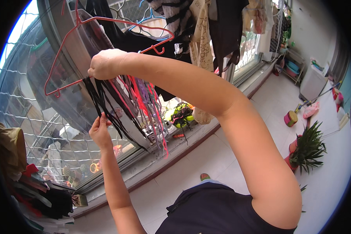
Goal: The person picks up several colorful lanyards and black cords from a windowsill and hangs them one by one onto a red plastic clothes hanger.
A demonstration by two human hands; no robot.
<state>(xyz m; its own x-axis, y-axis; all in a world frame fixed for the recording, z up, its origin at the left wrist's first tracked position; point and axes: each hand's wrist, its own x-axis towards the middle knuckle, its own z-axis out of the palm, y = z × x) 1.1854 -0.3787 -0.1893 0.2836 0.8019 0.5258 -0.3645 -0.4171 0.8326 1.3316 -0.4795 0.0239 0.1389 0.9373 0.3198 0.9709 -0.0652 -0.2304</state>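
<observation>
A red plastic clothes hanger [65,85] hangs before me at the window. My right hand [106,63] is closed at its lower bar, where thin black cords [97,98] loop over; its fingertips are partly hidden. Lower down, my left hand [101,133] pinches one of the black cords between thumb and fingers. Further along the bar, beyond my right wrist, hang pink, purple and grey cords [143,96], their ends dangling loose towards the sill.
Clothes [200,38] hang beyond the hanger. On the sill [171,149] sits a yellow-green container [190,118] with tangled dark cords. A wire-mesh window guard [26,117] is at left. Potted spiky plants [308,149] and a white appliance [314,80] stand along the right wall.
</observation>
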